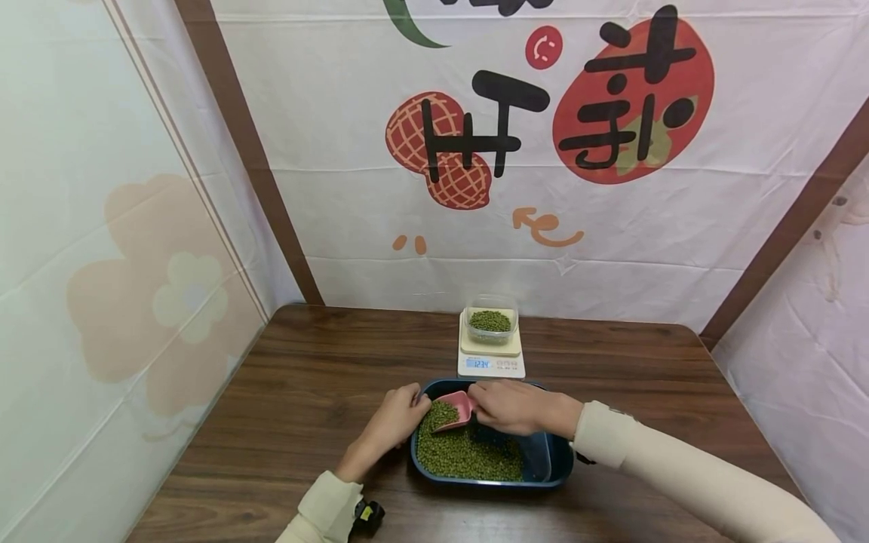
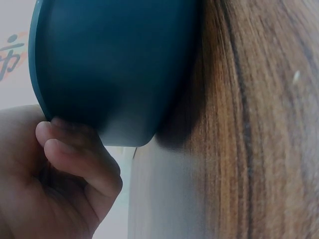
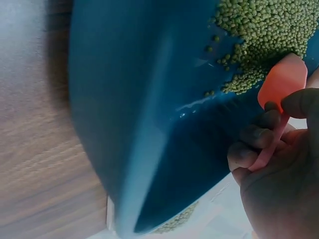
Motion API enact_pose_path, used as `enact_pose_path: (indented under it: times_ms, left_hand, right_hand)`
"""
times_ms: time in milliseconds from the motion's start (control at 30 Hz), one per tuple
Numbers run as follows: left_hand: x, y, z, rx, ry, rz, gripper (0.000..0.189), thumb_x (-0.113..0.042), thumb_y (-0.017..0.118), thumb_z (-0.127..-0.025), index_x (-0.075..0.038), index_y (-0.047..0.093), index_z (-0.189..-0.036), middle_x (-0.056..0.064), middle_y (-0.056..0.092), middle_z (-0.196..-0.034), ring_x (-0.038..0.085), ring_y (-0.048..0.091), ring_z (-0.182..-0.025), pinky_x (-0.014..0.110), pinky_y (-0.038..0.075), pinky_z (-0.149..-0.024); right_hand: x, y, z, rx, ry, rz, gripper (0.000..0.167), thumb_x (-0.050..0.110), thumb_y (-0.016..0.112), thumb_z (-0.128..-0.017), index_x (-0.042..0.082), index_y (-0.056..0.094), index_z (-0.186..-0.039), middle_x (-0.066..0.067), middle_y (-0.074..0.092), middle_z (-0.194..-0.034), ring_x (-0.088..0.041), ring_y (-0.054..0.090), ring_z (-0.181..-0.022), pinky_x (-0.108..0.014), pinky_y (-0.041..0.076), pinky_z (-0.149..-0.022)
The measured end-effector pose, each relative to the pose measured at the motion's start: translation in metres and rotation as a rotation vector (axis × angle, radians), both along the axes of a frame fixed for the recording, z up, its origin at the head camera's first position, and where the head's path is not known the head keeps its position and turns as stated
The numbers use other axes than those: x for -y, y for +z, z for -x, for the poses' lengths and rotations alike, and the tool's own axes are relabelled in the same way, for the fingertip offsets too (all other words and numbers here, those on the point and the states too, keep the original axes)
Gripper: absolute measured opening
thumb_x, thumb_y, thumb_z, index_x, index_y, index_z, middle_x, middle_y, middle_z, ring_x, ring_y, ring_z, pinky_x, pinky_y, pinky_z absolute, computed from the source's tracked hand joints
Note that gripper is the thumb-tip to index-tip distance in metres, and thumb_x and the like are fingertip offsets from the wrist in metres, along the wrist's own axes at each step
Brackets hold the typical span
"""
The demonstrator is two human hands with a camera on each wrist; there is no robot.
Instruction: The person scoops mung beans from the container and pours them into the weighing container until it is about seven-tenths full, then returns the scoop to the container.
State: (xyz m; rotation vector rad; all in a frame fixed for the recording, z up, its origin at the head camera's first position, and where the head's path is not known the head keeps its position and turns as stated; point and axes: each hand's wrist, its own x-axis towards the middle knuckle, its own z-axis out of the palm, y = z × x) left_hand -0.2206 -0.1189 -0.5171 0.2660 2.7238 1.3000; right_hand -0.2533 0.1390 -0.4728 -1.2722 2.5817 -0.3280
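A dark blue basin [image 1: 492,483] holds a layer of green mung beans [image 1: 468,457], heaped toward its left side. My left hand [image 1: 397,416] grips the basin's left rim; in the left wrist view its fingers [image 2: 75,159] curl against the outer wall [image 2: 119,64]. My right hand [image 1: 512,406] is over the basin and holds a pink scoop [image 1: 465,405] by its handle. The scoop faces left, with beans in its mouth. In the right wrist view, fingers and thumb wrap the handle [image 3: 269,149], and the bowl [image 3: 286,79] touches the beans.
Behind the basin, a white kitchen scale [image 1: 490,366] with a lit display carries a clear plastic container [image 1: 505,337] of mung beans. Everything stands on a dark wooden table [image 1: 326,362]. A printed white cloth [image 1: 353,196] hangs behind the table's back edge.
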Motion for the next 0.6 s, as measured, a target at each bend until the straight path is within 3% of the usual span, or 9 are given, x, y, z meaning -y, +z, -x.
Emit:
enact_pose_path:
  times_ms: [600]
  left_hand:
    - [0.001, 0.001, 0.0, 0.016, -0.018, -0.013, 0.035, -0.02, 0.049, -0.111, -0.013, 0.043, -0.078, -0.001, 0.042, -0.058, 0.013, 0.04, -0.04, 0.026, 0.038, -0.037]
  right_hand:
    - [-0.021, -0.001, -0.003, -0.022, -0.039, 0.051, 0.01, 0.021, 0.047, -0.111, 0.021, 0.052, -0.102, 0.009, 0.045, -0.081, -0.004, 0.04, -0.067, -0.023, 0.037, -0.063]
